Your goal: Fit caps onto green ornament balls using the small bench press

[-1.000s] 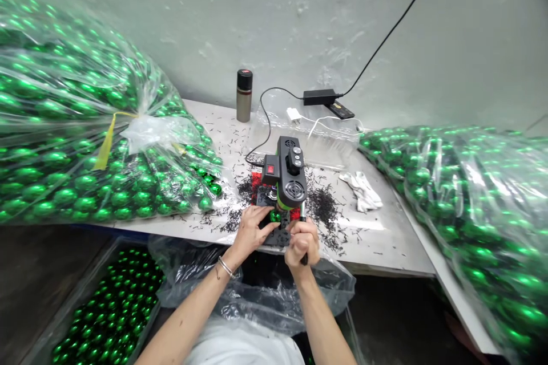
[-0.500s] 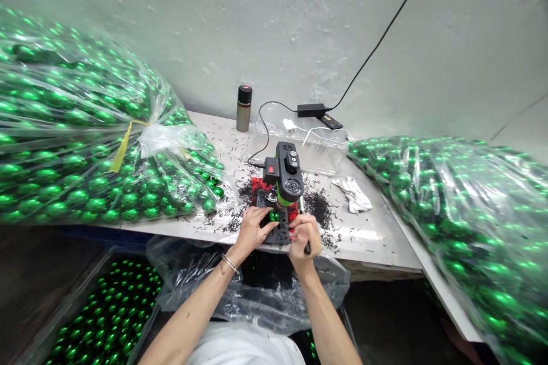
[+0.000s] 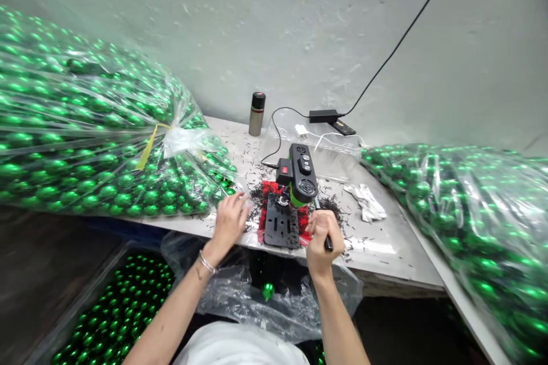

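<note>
My right hand [image 3: 324, 236] is wrapped round the black-gripped lever [image 3: 328, 243] of a small black and green bench drill press [image 3: 303, 174]. The press's slotted black base plate [image 3: 281, 234] lies bare below the head, on a red mat [image 3: 262, 231]. Left of the plate, my left hand [image 3: 231, 219] hovers near the bench's front edge, fingers stretched out and apart, with no ball visible in them. A shiny green ball [image 3: 268, 291], apparently in mid-fall, shows below the bench edge in front of clear plastic sheeting [image 3: 231, 291].
Clear bags of green balls bulge at left [image 3: 85, 142] and right [image 3: 471, 228]. Black shavings [image 3: 331, 205] litter the bench. Behind stand a flask [image 3: 257, 114] and a power adapter [image 3: 323, 116]; a white glove [image 3: 366, 202] lies right. A bin of green balls [image 3: 115, 302] is below left.
My left hand has left the base plate and moved left. The green ball from the plate is gone, and one now shows below the bench edge. My right hand stays on the lever; the view has shifted.
</note>
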Demonstrator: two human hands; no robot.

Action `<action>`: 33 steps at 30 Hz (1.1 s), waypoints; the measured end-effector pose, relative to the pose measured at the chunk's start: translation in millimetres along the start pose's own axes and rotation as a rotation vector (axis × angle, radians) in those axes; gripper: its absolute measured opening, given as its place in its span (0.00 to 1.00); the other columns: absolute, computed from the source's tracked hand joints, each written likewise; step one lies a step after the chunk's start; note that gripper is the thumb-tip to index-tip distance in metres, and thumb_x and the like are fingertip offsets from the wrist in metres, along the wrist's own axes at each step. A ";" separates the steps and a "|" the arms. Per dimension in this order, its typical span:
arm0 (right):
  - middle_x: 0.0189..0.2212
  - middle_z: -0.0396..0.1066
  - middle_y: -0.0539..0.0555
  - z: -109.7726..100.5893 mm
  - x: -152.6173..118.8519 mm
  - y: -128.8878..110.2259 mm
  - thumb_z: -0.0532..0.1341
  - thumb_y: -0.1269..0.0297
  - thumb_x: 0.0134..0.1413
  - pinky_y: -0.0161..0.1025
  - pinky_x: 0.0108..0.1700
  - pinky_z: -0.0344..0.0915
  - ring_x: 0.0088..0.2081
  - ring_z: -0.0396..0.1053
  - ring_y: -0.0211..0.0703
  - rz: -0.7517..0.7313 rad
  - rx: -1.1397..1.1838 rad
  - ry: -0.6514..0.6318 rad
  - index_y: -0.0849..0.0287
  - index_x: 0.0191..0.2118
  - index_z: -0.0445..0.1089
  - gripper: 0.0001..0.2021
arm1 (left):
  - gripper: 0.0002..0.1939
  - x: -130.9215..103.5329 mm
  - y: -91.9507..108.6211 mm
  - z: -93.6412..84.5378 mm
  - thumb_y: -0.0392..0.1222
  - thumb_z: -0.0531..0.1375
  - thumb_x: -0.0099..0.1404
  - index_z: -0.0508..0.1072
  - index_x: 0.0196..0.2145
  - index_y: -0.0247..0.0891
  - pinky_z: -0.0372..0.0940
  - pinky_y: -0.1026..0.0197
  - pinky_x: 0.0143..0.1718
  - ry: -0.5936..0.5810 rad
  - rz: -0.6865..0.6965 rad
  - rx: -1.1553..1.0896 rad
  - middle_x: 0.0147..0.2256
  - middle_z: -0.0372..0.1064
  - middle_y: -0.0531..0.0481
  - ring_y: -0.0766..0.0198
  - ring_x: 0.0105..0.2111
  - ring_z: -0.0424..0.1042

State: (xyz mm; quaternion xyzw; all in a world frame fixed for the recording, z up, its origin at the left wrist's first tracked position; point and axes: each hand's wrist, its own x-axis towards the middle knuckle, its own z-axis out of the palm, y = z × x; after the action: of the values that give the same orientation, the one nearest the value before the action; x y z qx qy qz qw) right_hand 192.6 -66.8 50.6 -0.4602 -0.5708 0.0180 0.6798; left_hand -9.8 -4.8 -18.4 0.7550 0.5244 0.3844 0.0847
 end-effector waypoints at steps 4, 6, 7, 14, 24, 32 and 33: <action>0.23 0.62 0.48 -0.9 -1.1 1.0 0.52 0.70 0.65 0.38 0.30 0.59 0.28 0.63 0.38 -0.019 -0.016 -0.008 0.57 0.23 0.60 0.17 | 0.05 43.4 -31.8 -8.9 0.34 0.58 0.67 0.74 0.38 0.34 0.63 0.48 0.48 -0.072 -0.075 0.073 0.35 0.72 0.41 0.49 0.40 0.71; 0.24 0.62 0.49 -1.3 -2.1 1.7 0.52 0.70 0.65 0.38 0.31 0.59 0.28 0.64 0.38 -0.021 -0.025 -0.005 0.57 0.23 0.60 0.17 | 0.02 50.9 -39.1 -8.4 0.32 0.61 0.64 0.72 0.32 0.36 0.64 0.50 0.47 -0.099 -0.076 0.054 0.28 0.68 0.47 0.51 0.36 0.72; 0.24 0.62 0.49 -1.4 -2.6 2.2 0.52 0.70 0.65 0.38 0.30 0.59 0.28 0.64 0.38 -0.023 -0.028 -0.002 0.57 0.23 0.60 0.17 | 0.04 52.2 -40.5 -8.0 0.32 0.63 0.62 0.71 0.31 0.36 0.65 0.51 0.46 -0.113 -0.079 0.044 0.26 0.66 0.49 0.52 0.35 0.72; 0.24 0.63 0.48 -2.2 -4.5 4.6 0.52 0.72 0.64 0.37 0.29 0.59 0.27 0.64 0.36 -0.047 -0.013 -0.019 0.57 0.24 0.61 0.16 | 0.16 47.1 -23.6 -15.1 0.48 0.65 0.63 0.75 0.47 0.38 0.70 0.56 0.39 -0.176 -0.370 -0.444 0.33 0.76 0.47 0.56 0.34 0.76; 0.23 0.62 0.48 -2.1 8.3 -4.8 0.51 0.69 0.65 0.38 0.30 0.60 0.27 0.64 0.37 -0.002 -0.042 -0.017 0.56 0.23 0.58 0.17 | 0.20 8.6 34.3 42.2 0.47 0.70 0.58 0.76 0.45 0.33 0.65 0.68 0.24 -0.334 -0.898 -1.207 0.24 0.72 0.52 0.70 0.22 0.70; 0.23 0.62 0.49 -2.4 4.5 -4.4 0.52 0.71 0.65 0.38 0.29 0.59 0.27 0.64 0.38 -0.041 -0.066 -0.020 0.56 0.24 0.59 0.16 | 0.25 6.6 53.2 60.8 0.46 0.65 0.61 0.72 0.54 0.34 0.61 0.66 0.21 -0.468 -0.579 -0.806 0.18 0.69 0.58 0.67 0.16 0.66; 0.23 0.62 0.49 -2.8 4.0 -4.1 0.52 0.71 0.64 0.38 0.29 0.59 0.27 0.64 0.38 -0.046 -0.064 -0.025 0.56 0.24 0.59 0.16 | 0.24 5.3 53.7 60.8 0.45 0.64 0.62 0.72 0.54 0.35 0.62 0.65 0.22 -0.462 -0.510 -0.741 0.18 0.70 0.57 0.66 0.17 0.68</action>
State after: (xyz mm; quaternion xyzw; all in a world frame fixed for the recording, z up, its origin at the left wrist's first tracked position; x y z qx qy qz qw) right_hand 194.2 -68.7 56.4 -0.4682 -0.5900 -0.0102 0.6577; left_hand 70.7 -6.9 -29.2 0.5875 0.4880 0.3348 0.5519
